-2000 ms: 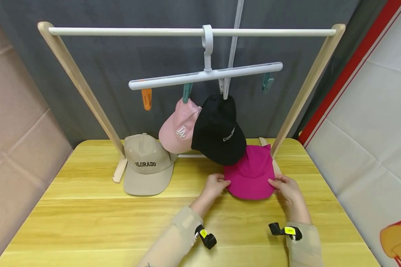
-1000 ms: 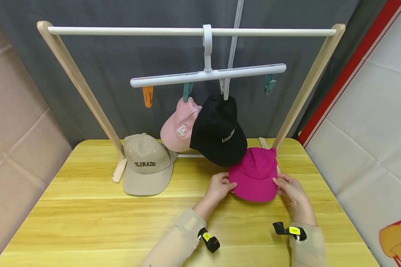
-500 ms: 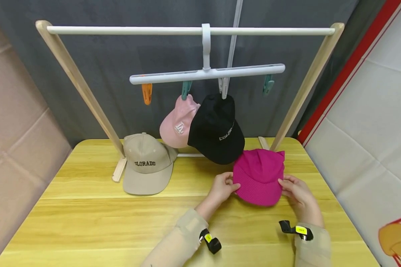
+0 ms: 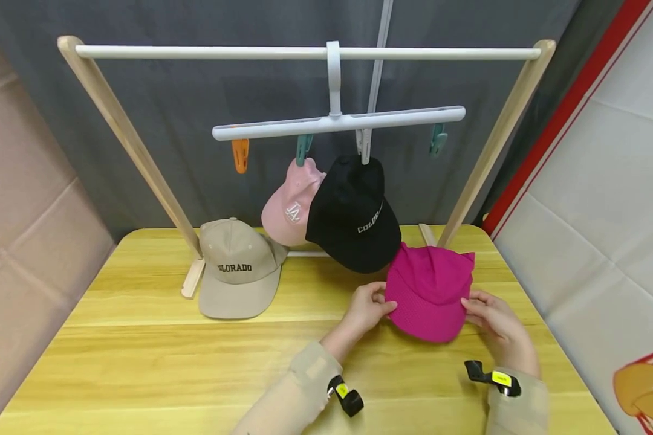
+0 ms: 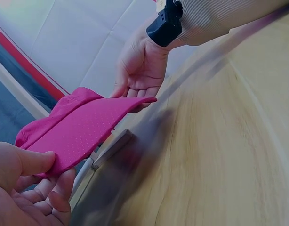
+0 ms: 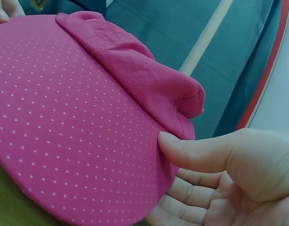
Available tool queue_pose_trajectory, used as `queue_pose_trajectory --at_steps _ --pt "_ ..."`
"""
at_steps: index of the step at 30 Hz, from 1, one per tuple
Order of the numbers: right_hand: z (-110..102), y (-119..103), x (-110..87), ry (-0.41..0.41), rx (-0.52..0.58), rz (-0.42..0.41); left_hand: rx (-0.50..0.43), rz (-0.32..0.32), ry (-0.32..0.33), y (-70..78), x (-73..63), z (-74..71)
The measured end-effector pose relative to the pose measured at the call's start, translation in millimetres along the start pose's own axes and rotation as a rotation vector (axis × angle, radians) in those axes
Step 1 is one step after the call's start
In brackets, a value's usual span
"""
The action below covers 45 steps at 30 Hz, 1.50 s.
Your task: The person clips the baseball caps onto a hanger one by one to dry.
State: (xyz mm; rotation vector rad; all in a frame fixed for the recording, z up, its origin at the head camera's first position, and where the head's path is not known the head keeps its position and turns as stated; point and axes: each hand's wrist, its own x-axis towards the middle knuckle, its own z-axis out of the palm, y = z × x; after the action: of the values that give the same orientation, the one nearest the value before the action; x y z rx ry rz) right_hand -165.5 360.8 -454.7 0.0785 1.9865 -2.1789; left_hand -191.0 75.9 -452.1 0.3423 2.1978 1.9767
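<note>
A magenta cap (image 4: pixel 431 289) with a dotted brim is held up off the table between both hands. My left hand (image 4: pixel 366 307) pinches the brim's left edge, thumb on top and fingers beneath. At the right edge my right hand (image 4: pixel 497 320) pinches the brim the same way, as the right wrist view shows close up. Just behind the magenta cap hangs a black cap (image 4: pixel 354 217), clipped by a light grey peg (image 4: pixel 366 147). Beside it a pink cap (image 4: pixel 292 202) hangs from a teal peg (image 4: pixel 303 149).
A white hanger (image 4: pixel 337 124) hangs tilted on the rack's white rod (image 4: pixel 207 53). An orange peg (image 4: pixel 240 156) and another teal peg (image 4: pixel 438 140) on it hold nothing. A beige cap (image 4: pixel 236 269) sits on the wooden table (image 4: pixel 158 362) by the rack's left foot.
Both hands have carried the magenta cap to the right and a little toward me, out from behind the black cap. Its crown shows more now. The hanging caps sway slightly.
</note>
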Motion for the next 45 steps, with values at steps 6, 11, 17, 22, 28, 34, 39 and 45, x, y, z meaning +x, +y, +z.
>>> queue_pose_trajectory --at_steps 6,11,17,22,28,34,39,45 --pt "-4.8 1.4 -3.8 -0.040 0.042 -0.024 0.002 0.029 -0.009 1.9 0.1 3.5" --pt "-7.7 0.9 -4.8 -0.051 0.043 -0.043 0.001 0.032 -0.022 6.4 -1.5 4.3" --pt "-9.8 -1.1 -5.6 -0.072 0.013 -0.101 -0.002 0.046 -0.034 12.7 -3.4 5.0" --pt "-8.7 -2.4 -6.9 -0.069 0.029 -0.151 -0.006 0.065 -0.046 19.8 -4.7 5.3" --pt "-5.0 -6.1 -9.0 -0.003 -0.013 -0.181 -0.004 0.099 -0.043 26.9 -5.8 5.9" --pt "-0.9 -14.9 -9.6 0.068 -0.032 -0.184 -0.019 0.123 -0.027 35.9 -7.4 4.6" --pt "2.3 -19.9 -9.5 0.106 -0.026 -0.165 -0.029 0.129 -0.021 38.9 -8.5 3.0" --pt "11.7 -24.7 -7.0 0.151 0.004 -0.198 -0.037 0.136 -0.013 45.3 -10.0 -2.0"
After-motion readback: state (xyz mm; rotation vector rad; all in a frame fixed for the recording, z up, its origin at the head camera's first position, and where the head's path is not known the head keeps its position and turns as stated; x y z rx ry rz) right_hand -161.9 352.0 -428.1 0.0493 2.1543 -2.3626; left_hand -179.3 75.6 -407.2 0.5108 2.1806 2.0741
